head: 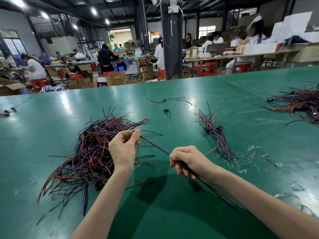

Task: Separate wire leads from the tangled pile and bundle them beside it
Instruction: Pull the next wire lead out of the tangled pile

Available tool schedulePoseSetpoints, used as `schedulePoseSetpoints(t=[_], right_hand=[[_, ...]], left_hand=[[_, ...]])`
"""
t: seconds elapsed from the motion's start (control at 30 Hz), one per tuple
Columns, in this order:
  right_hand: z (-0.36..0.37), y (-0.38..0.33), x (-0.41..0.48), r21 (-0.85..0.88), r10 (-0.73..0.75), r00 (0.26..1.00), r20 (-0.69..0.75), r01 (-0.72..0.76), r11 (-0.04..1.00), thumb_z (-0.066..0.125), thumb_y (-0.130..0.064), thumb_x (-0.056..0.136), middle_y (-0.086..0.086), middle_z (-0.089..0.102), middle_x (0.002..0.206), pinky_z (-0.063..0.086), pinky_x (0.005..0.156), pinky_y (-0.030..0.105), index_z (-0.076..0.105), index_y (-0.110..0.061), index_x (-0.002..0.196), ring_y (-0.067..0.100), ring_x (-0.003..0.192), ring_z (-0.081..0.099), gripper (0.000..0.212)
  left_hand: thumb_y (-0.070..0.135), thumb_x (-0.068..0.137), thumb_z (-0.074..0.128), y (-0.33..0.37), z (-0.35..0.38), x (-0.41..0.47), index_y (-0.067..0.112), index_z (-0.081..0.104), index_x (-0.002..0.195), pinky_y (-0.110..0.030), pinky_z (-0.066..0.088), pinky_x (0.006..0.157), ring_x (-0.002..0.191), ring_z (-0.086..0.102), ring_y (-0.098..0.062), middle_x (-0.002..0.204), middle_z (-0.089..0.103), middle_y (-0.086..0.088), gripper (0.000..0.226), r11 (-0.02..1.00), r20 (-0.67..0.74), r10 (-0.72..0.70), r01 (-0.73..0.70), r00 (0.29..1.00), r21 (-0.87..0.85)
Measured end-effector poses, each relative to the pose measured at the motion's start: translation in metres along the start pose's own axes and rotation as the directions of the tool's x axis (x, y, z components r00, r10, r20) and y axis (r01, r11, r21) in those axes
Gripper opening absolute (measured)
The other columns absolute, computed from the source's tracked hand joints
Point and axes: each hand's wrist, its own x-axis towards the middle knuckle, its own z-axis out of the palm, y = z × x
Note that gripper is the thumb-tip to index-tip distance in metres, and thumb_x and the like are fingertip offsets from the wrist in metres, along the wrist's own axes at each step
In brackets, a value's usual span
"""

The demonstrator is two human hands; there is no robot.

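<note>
The tangled pile (89, 152) lies on the left of the green tabletop (172, 213), partly hidden by the left hand (123, 149). That hand's grip pinches a wire lead (155, 146). The right hand (188, 163) has its grip curled round the same lead and hides its middle. Bare tabletop lies between the pile and the bundle (214, 135). The right edge cuts off another heap (296, 104).

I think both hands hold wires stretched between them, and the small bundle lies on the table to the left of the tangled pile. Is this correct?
Not quite. The head view shows the bundle to the right of the pile, not to the left. The rest holds: the left hand and the right hand hold wires stretched between them, and the bundle lies on the table.
</note>
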Motion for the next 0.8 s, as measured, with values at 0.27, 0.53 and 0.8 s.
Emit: schedulePoseSetpoints(t=[0.27,0.53,0.8], right_hand=[[-0.002,0.001,0.000,0.032,0.043,0.997,0.057,-0.045,0.998,0.049,-0.011,0.090,0.007,0.054,0.046,0.024,0.029,0.012,0.059,-0.010,0.063,0.008,0.028,0.036,0.029],[-0.006,0.004,0.001,0.031,0.057,0.996,0.065,-0.059,0.998,0.050,-0.012,0.090,0.007,0.054,0.047,0.025,0.029,0.012,0.060,-0.011,0.061,0.008,0.028,0.037,0.030],[-0.006,0.005,0.002,0.017,0.056,0.996,0.068,-0.058,0.998,0.050,-0.012,0.090,0.007,0.054,0.046,0.025,0.029,0.012,0.060,-0.011,0.062,0.008,0.029,0.037,0.030]], left_hand=[[0.014,0.082,0.073,0.000,-0.009,-0.001,0.012,0.065,0.075,-0.023,0.048,0.064,0.061,0.057,-0.011,0.069,0.063,0.005,0.011,0.739,0.180,0.511,-0.536,0.841,0.407],[0.024,0.084,0.071,0.000,-0.005,-0.003,0.019,0.062,0.071,-0.020,0.049,0.062,0.057,0.059,-0.006,0.062,0.064,0.007,0.017,0.924,0.060,0.251,-0.257,0.966,0.285],[0.013,0.086,0.068,-0.001,-0.001,-0.001,0.013,0.058,0.068,-0.016,0.044,0.048,0.045,0.049,-0.003,0.054,0.062,0.006,0.021,0.962,0.045,-0.206,0.210,0.978,-0.176]])
